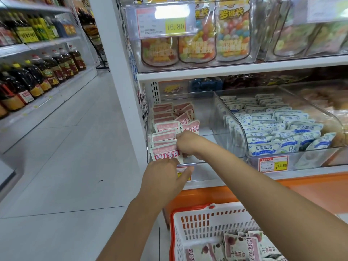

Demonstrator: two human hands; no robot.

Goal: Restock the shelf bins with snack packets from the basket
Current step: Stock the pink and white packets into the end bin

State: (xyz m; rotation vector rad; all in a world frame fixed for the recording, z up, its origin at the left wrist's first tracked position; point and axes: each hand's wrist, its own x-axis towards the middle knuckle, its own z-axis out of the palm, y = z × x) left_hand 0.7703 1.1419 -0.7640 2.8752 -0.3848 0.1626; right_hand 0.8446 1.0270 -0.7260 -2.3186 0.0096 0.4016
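bin [195, 163] top: was found open beneath the upper shelf [244, 69].
right half of bin: was seen unoccupied beside the red packets [165, 127].
farther right: was blocked by the clear divider [226, 117].

Left grip [165, 178]: a bare hand seen from the back, with knuckles and thumb showing.
Right grip [188, 144]: a bare hand seen from the back and side; its fingertips are hidden.
Left forearm [131, 223]: bare and smooth from the wrist to the lower edge of the view.
Right forearm [263, 185]: bare and smooth from the wrist to the right edge, broad where it nears the camera.
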